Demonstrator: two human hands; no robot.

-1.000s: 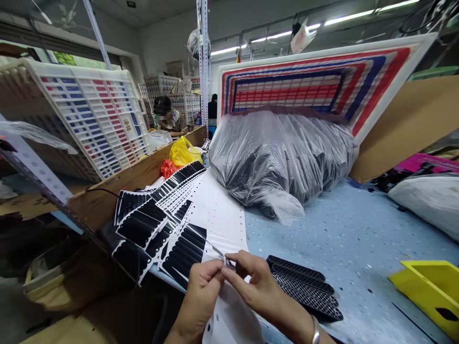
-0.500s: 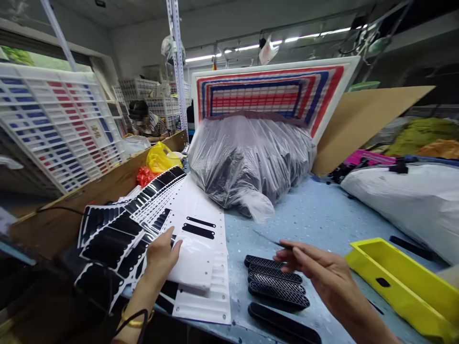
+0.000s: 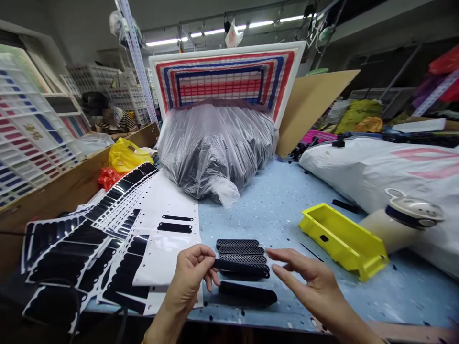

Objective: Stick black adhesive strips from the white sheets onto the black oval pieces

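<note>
My left hand (image 3: 191, 274) pinches one end of a thin black strip (image 3: 238, 267) between thumb and fingers. The strip points right, over a row of black pieces with a mesh-patterned face (image 3: 238, 242). Close to its far end is my right hand (image 3: 311, 279), thumb and fingers apart, with nothing visible between them. Below the row, nearer the table edge, lies a smooth black elongated piece (image 3: 247, 292). Left of my left hand, a white backing sheet (image 3: 158, 258) bears a few black strips. Overlapping sheets of black stickers (image 3: 68, 248) spread further left.
A yellow bin (image 3: 344, 239) and a pale bottle (image 3: 398, 224) stand at the right. Behind is a large clear bag of dark items (image 3: 218, 148) before a striped crate (image 3: 229, 62). White sacking (image 3: 358, 167) lies right. A person (image 3: 114, 119) sits far left.
My left hand has left the white sheets, moved right and now grips a black strip. My right hand, which held a thin dark strip, is now free. The view has turned right.
</note>
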